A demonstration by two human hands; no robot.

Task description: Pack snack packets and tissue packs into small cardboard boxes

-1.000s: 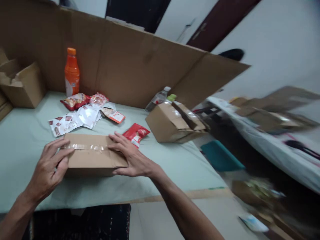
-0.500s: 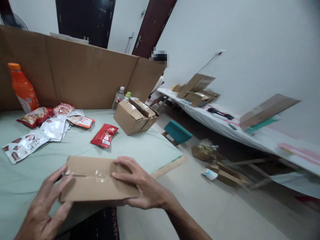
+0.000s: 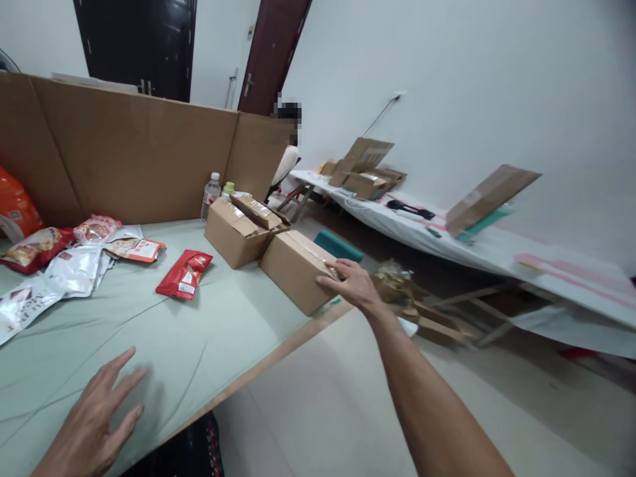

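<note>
A closed cardboard box (image 3: 292,270) sits at the right edge of the table, beside a second cardboard box (image 3: 233,232) whose top flaps stand slightly raised. My right hand (image 3: 350,281) grips the near right end of the closed box, fingers over its top; the thumb rests by the upper edge. Low on the left, my left hand (image 3: 102,407) is over the green tablecloth with its fingers spread and nothing in them. A red snack packet (image 3: 185,273) lies between my left hand and the boxes.
Several food pouches (image 3: 74,268) and an orange bottle (image 3: 17,205) are at the left. A clear bottle (image 3: 211,197) stands behind the boxes, before a tall cardboard partition (image 3: 144,159). A person (image 3: 285,159) is beyond it. A long white table (image 3: 477,265) runs along the wall.
The closed box has moved from in front of me to the table's right edge with my right hand. My left hand has let go of it and stays low left. The view has turned right.
</note>
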